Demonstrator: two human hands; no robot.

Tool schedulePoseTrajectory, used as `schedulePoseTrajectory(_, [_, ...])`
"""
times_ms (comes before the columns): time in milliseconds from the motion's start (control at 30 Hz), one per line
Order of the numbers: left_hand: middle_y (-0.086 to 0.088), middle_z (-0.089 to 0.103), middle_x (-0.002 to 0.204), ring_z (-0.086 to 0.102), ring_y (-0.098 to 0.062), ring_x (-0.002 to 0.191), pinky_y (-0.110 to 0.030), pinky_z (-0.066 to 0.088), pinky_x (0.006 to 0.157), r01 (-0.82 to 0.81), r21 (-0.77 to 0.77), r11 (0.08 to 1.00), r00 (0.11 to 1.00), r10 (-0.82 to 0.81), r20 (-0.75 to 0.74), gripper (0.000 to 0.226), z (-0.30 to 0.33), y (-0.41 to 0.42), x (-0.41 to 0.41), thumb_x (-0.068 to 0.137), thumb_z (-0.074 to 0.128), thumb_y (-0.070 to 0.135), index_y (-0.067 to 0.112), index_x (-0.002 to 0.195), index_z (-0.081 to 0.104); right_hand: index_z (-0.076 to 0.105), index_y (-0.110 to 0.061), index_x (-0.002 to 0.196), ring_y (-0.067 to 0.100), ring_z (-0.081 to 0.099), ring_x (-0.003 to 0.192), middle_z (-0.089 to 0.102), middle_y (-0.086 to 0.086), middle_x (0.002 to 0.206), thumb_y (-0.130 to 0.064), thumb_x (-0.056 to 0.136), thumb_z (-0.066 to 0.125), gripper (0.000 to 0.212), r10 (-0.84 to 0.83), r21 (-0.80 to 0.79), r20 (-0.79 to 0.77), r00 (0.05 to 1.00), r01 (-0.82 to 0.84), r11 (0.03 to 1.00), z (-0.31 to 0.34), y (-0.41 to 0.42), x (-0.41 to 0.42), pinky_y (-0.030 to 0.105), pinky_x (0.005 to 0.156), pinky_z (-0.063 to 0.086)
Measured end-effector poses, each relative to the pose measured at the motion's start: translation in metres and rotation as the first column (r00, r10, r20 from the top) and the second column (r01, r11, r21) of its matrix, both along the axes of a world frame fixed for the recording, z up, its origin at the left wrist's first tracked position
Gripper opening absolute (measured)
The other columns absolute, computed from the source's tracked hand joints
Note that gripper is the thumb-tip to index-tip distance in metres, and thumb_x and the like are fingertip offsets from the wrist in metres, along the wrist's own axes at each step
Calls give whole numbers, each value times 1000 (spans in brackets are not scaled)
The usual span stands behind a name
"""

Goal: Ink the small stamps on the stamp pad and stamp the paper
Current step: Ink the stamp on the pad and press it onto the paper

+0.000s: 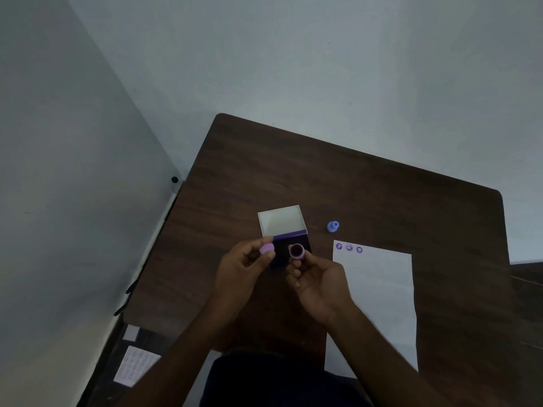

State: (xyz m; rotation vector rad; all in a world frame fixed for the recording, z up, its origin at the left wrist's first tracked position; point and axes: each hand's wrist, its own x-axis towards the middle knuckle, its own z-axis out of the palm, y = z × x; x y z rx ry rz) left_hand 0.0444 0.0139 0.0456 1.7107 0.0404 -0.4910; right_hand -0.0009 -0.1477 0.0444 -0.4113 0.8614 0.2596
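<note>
The open stamp pad (282,254) lies mid-table, its dark ink surface partly behind my fingers and its clear lid (281,220) flipped up at the back. My right hand (316,279) pinches a small purple stamp (296,251) over the pad, with the stamp's round dark face turned up toward me. My left hand (245,267) holds a light purple cap (266,248) between thumb and fingers at the pad's left edge. The white paper (379,292) lies to the right and carries three purple prints (349,247) along its top edge.
A small blue stamp (333,226) stands on the dark wooden table (382,195) just beyond the paper. A white sheet with round shapes (133,367) lies on the floor at the lower left. Walls close in behind and on the left.
</note>
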Motion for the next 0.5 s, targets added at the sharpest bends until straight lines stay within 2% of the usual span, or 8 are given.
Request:
schedulePoseTrajectory(133, [13, 64, 113, 57, 4, 104, -19, 49, 87, 145, 100, 984, 985, -154, 81, 34, 6, -1, 5, 84, 67, 18, 30, 115, 61, 67, 0, 101, 19, 52, 60, 58, 12, 74, -14, 78, 59, 27, 1, -5, 1, 1000, -1, 1000, 1, -1, -1, 29, 54, 43])
schedulePoseTrajectory(200, [18, 64, 108, 55, 11, 102, -9, 44, 87, 184, 155, 971, 969, -206, 134, 48, 8, -4, 8, 78, 72, 10, 31, 119, 57, 67, 0, 102, 19, 54, 60, 59, 13, 75, -14, 78, 59, 28, 5, -12, -6, 1000, -5, 1000, 1, -1, 0, 30, 53, 45])
schedulePoseTrajectory(267, [28, 58, 98, 52, 21, 95, 2, 37, 80, 212, 224, 951, 950, -254, 181, 58, 12, -8, 11, 73, 76, 14, 34, 122, 53, 65, 0, 106, 22, 61, 65, 65, 16, 83, -14, 76, 61, 33, 8, -26, -18, 1000, -8, 1000, 2, -1, 0, 33, 56, 50])
schedulePoseTrajectory(333, [27, 55, 102, 51, 19, 94, 2, 35, 81, 237, 290, 927, 931, -302, 204, 57, 13, -12, 16, 72, 77, 22, 31, 123, 54, 65, 0, 109, 26, 67, 74, 69, 19, 96, -13, 74, 62, 37, 1, -51, -30, 1000, -3, 999, 2, -1, 1, 35, 60, 54])
schedulePoseTrajectory(400, [17, 58, 109, 51, 11, 96, -2, 34, 86, 235, 330, 914, 927, -313, 205, 54, 13, -15, 19, 73, 77, 26, 25, 122, 57, 65, 0, 109, 26, 68, 74, 68, 20, 99, -13, 74, 62, 38, 1, -82, -23, 1000, -3, 997, 3, -2, 2, 34, 59, 54])
schedulePoseTrajectory(500, [18, 55, 103, 49, 15, 88, 3, 34, 77, 191, 377, 906, 922, -297, 247, 48, 11, -19, 18, 70, 79, 26, 23, 115, 61, 66, 3, 105, 30, 69, 81, 69, 22, 102, -12, 74, 63, 35, 16, -131, 17, 1000, -14, 991, 5, -5, 6, 34, 60, 55])
